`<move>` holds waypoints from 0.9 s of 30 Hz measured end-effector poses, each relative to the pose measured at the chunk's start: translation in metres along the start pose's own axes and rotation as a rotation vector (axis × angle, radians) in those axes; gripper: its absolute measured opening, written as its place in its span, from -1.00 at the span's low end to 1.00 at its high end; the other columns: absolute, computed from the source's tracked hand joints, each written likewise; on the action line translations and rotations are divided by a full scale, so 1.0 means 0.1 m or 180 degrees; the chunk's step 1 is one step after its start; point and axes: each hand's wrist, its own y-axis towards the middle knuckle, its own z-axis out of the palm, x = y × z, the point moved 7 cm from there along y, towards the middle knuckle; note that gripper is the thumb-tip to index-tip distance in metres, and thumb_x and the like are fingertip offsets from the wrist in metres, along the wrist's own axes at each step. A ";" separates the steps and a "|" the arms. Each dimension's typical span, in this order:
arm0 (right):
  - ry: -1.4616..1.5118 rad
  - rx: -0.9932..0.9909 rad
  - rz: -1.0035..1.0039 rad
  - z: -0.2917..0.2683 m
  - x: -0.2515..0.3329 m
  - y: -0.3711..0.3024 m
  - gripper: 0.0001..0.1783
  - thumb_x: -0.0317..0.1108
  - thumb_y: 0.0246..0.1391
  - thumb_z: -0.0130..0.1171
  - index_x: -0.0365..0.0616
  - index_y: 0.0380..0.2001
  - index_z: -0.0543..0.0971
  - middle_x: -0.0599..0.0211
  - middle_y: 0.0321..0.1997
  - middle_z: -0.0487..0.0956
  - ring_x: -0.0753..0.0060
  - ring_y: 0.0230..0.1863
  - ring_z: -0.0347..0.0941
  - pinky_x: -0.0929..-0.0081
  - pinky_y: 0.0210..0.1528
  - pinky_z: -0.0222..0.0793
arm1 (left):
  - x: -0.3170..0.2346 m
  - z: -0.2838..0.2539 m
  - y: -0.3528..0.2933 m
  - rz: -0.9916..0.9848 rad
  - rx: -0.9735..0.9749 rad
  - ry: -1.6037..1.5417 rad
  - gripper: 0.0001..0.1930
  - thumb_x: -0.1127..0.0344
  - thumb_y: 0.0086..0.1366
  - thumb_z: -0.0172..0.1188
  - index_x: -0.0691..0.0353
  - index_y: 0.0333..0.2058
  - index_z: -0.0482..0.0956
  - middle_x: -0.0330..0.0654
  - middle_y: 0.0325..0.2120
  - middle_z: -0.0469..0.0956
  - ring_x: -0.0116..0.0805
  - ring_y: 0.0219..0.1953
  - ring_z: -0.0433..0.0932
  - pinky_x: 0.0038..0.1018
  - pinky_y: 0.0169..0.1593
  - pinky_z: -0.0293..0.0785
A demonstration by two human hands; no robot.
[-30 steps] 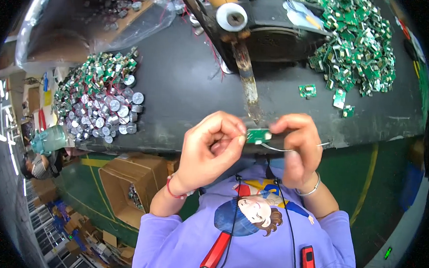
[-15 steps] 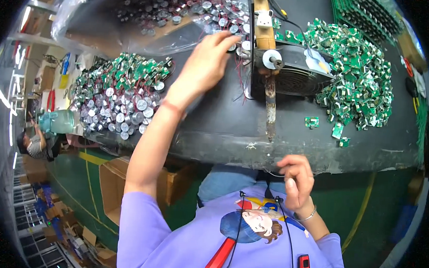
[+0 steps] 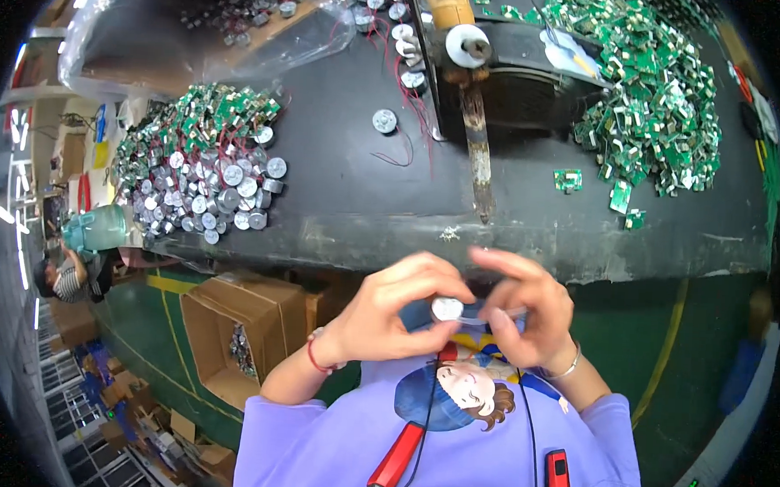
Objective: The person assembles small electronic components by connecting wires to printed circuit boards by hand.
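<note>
My left hand [image 3: 396,309] pinches a small round silver motor [image 3: 447,309] between thumb and fingers, just past the table's near edge and above my lap. Close to its right, my right hand [image 3: 533,309] has its forefinger stretched out and the other fingers curled. A thin pale wire [image 3: 474,321] runs from beside the motor into these curled fingers; its far end is hidden. Beyond my hands, a soldering iron [image 3: 478,156] points toward me over the table edge. One loose motor [image 3: 384,121] with red leads lies left of it.
At left lies a heap of motors [image 3: 227,193] with green boards [image 3: 226,114] behind. A plastic bag [image 3: 302,61] of motors stands farther back. Green circuit boards [image 3: 657,116] pile up at right, beside a black fan [image 3: 527,101]. A cardboard box [image 3: 256,312] sits below the table.
My left hand has come back from the motors by the bag to my lap, now with a motor in it. The right hand stays near its place. The view has shifted slightly.
</note>
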 end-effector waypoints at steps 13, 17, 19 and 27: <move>0.0137 0.0107 0.0231 -0.01 0.02 0.02 -0.64 -0.70 -0.04 0.09 -0.07 -0.63 0.18 0.42 -0.72 0.41 0.48 -0.71 0.36 0.55 -0.61 0.20 | 0.12 0.27 -0.03 -0.0584 0.0392 -0.1535 -0.70 0.49 0.17 0.18 0.35 -0.12 0.37 -0.22 -0.41 0.53 -0.53 -0.27 0.49 -0.53 -0.12 0.39; -0.0647 0.0075 -0.0166 -0.18 0.08 0.10 -0.74 -0.63 -0.10 0.16 -0.12 -0.65 0.32 0.30 -0.56 0.54 0.39 -0.59 0.40 0.50 -0.56 0.29 | 0.11 0.02 -0.09 -0.1023 -0.0366 -0.0628 -0.96 0.50 0.20 0.17 0.32 -0.36 0.53 -0.29 -0.55 0.54 -0.69 -0.57 0.45 -0.74 -0.55 0.31; -0.1842 -0.0431 -0.0017 -0.52 -0.01 0.18 -0.87 -0.62 -0.09 0.12 -0.17 -0.55 0.41 0.29 -0.50 0.55 0.29 -0.56 0.38 0.41 -0.51 0.31 | -0.04 -0.38 -0.11 -0.0234 -0.1403 0.1156 -0.99 0.52 0.14 0.20 0.32 -0.43 0.56 -0.23 -0.56 0.54 -0.61 -0.64 0.43 -0.69 -0.58 0.30; -0.2511 -0.0509 0.0679 -0.70 -0.29 0.27 -0.79 -0.65 -0.24 0.13 -0.24 -0.45 0.39 0.26 -0.33 0.41 0.36 -0.55 0.38 0.41 -0.50 0.34 | 0.49 -0.22 -0.07 -0.1091 -0.1389 -0.0323 -0.98 0.53 0.19 0.16 0.31 -0.39 0.49 -0.43 -0.59 0.45 -0.81 -0.59 0.25 -0.80 -0.57 0.09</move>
